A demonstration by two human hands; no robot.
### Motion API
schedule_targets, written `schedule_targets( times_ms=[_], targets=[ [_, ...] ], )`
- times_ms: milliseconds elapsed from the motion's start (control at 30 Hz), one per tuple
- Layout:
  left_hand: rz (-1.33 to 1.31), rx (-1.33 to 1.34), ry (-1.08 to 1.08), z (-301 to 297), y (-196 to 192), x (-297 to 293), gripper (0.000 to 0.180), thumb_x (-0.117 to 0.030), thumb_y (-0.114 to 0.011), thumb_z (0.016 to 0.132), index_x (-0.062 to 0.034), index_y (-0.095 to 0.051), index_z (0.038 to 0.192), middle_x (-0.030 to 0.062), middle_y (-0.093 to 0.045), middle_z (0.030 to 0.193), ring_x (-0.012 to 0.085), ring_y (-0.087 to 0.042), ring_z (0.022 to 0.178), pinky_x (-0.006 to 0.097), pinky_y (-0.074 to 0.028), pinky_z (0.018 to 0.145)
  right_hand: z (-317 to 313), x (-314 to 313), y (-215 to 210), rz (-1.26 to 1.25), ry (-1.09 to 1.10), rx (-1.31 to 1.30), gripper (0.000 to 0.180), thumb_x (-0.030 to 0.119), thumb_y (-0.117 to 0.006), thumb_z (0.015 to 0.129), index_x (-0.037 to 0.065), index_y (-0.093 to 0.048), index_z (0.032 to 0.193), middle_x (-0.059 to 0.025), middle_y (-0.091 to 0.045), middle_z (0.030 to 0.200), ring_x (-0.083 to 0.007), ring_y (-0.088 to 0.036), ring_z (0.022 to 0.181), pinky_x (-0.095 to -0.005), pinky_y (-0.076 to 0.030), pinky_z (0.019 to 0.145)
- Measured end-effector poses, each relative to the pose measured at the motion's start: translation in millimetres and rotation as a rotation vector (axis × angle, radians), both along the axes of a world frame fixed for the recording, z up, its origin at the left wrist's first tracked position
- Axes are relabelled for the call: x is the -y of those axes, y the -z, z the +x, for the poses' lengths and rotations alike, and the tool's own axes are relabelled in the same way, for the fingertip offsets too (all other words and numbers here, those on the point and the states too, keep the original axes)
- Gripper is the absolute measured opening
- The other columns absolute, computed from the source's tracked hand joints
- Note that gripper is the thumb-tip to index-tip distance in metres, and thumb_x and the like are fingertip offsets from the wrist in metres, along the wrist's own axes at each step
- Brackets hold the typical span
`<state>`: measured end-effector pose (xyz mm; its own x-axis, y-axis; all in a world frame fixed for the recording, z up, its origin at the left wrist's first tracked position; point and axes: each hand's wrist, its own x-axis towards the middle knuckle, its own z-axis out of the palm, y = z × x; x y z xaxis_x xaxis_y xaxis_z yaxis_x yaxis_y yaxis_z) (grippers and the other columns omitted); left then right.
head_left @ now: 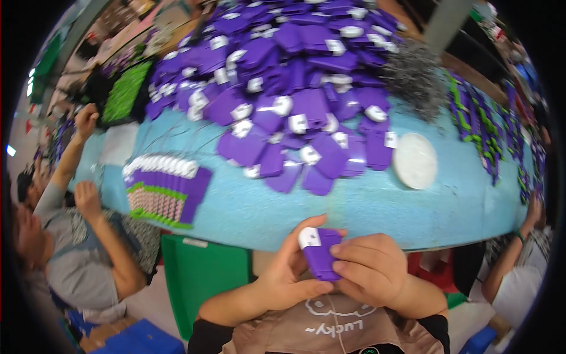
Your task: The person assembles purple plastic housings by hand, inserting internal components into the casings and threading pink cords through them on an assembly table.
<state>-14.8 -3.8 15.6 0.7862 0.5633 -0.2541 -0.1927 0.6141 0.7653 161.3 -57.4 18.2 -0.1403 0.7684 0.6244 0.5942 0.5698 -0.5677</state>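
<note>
Holding one purple piece (322, 261) with a white end, my two hands meet just before the near edge of the blue table (265, 215). The left hand (283, 274) is curled round the left side of it, with the thumb close to its lower end; the right hand (376, 268) pinches the right side with bent fingers. Both grips are almost closed on it; what the hidden fingers do, I cannot tell.

About the progress, I judge as follows. At the left of the table lies a neat row (158, 197) of overlapping purple pieces, which show also green and pink bands; I take these as already done, but I am not certain. The piece in my hands shows no such band on its visible side, so it is probably not finished. Much more seems to be left: a big, loose heap (289, 38) of similar pieces covers the far middle of the table. To the right of it lies a grey wiry tangle (415, 79), whose role I cannot tell.
</note>
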Motion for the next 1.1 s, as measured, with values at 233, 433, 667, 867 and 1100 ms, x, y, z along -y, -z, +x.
schedule_targets(
  times_ms=[233, 433, 667, 867, 1100],
  targets=[
    [0.255, -0.206, 0.017, 5.8, 23.6, 1.1, 0.073, -0.019, -0.066, 0.076, 0.0015, -0.024, 0.132, 0.0149, -0.05, 0.111, 0.0186, -0.051, 0.101, 0.032, -0.042, 0.087, 8.6, 14.3, 10.1, -0.257, 0.168, -0.076, 0.028, 0.006, -0.065, 0.073, 0.003, -0.061, 0.101, -0.0094, -0.064, 0.091, -0.0263, -0.062, 0.075, -0.0344, -0.049, 0.064],
    [0.042, -0.017, 0.003, 0.3, 16.3, 2.2, 0.082, -0.009, -0.052, 0.08, -0.0158, 0.003, 0.14, 0.0248, -0.035, 0.131, 0.0278, -0.051, 0.105, 0.036, -0.047, 0.08, 82.7, -28.6, 2.4, -0.104, 0.643, 0.112, 0.029, 0.016, -0.063, 0.077, 0.001, -0.056, 0.101, -0.0159, -0.059, 0.097, -0.034, -0.057, 0.086, -0.0418, -0.044, 0.076],
    [-0.14, 0.048, -0.025, 13.6, 11.4, 4.0, 0.058, -0.004, -0.037, 0.089, -0.0146, -0.008, 0.139, 0.0282, -0.032, 0.132, 0.0347, -0.054, 0.105, 0.039, -0.054, 0.072, 233.5, -20.5, 26.2, -0.34, 1.285, 0.837, 0.026, 0.03, -0.062, 0.075, 0.003, -0.06, 0.073, -0.0119, -0.058, 0.077, -0.0289, -0.058, 0.075, -0.0414, -0.044, 0.063],
    [-0.189, -0.126, 0.155, 6.2, 15.4, 0.8, 0.034, -0.025, -0.04, 0.095, 0.0049, -0.052, 0.103, 0.0183, -0.064, 0.086, 0.0177, -0.062, 0.064, 0.024, -0.047, 0.046, 216.2, 52.5, 43.5, -0.44, 1.009, -0.516, 0.022, 0.022, -0.055, 0.085, 0.001, -0.06, 0.08, -0.0068, -0.061, 0.075, -0.0166, -0.056, 0.056, -0.0279, -0.043, 0.049],
    [0.083, 0.197, 0.059, 53.2, -0.9, 10.5, 0.037, -0.01, -0.048, 0.091, 0.0005, -0.036, 0.124, 0.0129, -0.053, 0.116, 0.0151, -0.054, 0.096, 0.027, -0.044, 0.082, 48.9, 60.4, 8.0, -0.289, 0.319, -0.824, 0.015, 0.013, -0.064, 0.078, 0.0, -0.06, 0.085, -0.0073, -0.06, 0.072, -0.0159, -0.056, 0.057, -0.0282, -0.049, 0.056]
  ],
)
